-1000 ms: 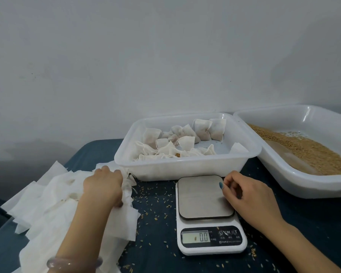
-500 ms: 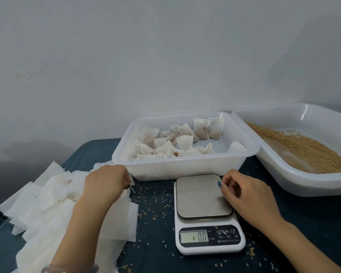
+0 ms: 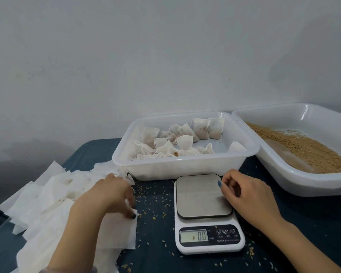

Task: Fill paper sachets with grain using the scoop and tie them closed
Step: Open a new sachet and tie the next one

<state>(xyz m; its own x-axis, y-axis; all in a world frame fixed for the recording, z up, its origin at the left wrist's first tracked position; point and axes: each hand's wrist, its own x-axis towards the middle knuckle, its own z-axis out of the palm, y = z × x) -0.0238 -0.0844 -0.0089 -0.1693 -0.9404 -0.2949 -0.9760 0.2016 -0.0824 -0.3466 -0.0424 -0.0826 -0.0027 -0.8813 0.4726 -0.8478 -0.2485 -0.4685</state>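
Two grips lying either side of one digital scale (image 3: 202,196), with two white tubs behind.

The left grip (image 3: 114,196) is lying curled over the heap of empty sachets (image 3: 57,194) on the counter (image 3: 156,243), its thumb pressing one corner; I cannot tell whether it is pinching a sachet. The right grip (image 3: 250,198) is resting loosely curled against the scale's plate, holding nothing. The scale is reading 0.0. The middle tub (image 3: 185,168) is holding roughly a dozen tied sachets (image 3: 185,142), and the right tub (image 3: 303,186) is holding the grain (image 3: 313,154).
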